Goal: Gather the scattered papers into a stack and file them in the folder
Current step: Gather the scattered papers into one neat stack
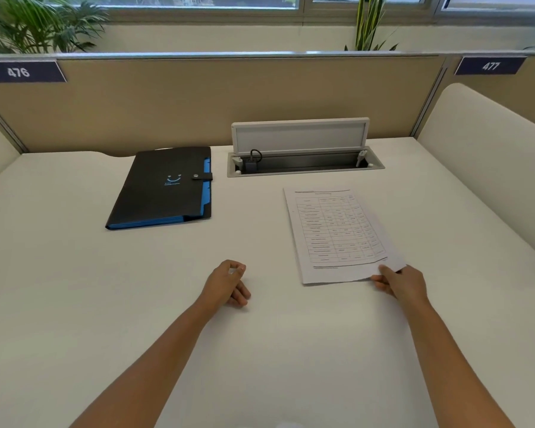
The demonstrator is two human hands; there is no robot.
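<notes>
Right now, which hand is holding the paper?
The right hand holds it, pinching the near right corner of the printed paper. The left hand holds nothing; it just rests on the desk with fingers loosely curled.

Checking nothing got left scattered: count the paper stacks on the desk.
1: the paper stack lies right of the folder, its near corner pinched by the right hand. Its sheet count is hidden.

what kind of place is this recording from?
Most likely a shared office or study hall with numbered desk bays. Signs: the dark blue number plates reading 476 and 477 on the tan partition panel, and the flip-up cable box set into the white desk.
</notes>
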